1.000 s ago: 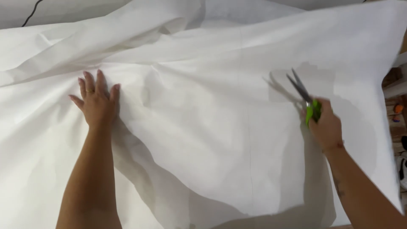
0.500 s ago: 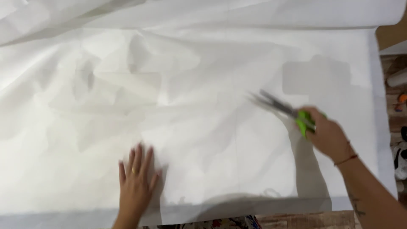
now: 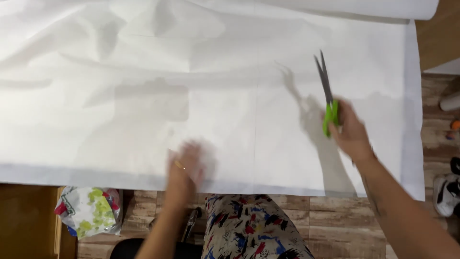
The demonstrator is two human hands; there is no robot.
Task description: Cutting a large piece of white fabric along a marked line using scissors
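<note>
At the near edge, on the plank floor left of the patterned lap (image 3: 251, 225): one crumpled bag (image 3: 88, 211), white with green and red patches. Shoes (image 3: 448, 192) at far right on the floor. Above, a white sheet (image 3: 143, 96) covers the table. Left hand (image 3: 187, 165), blurred, lies flat with fingers spread on the sheet's near border. Right hand (image 3: 350, 132), further right, grips green-handled scissors (image 3: 327, 91), blades nearly together and pointing away, over the sheet. A roll (image 3: 335, 7) lies along the far edge.
</note>
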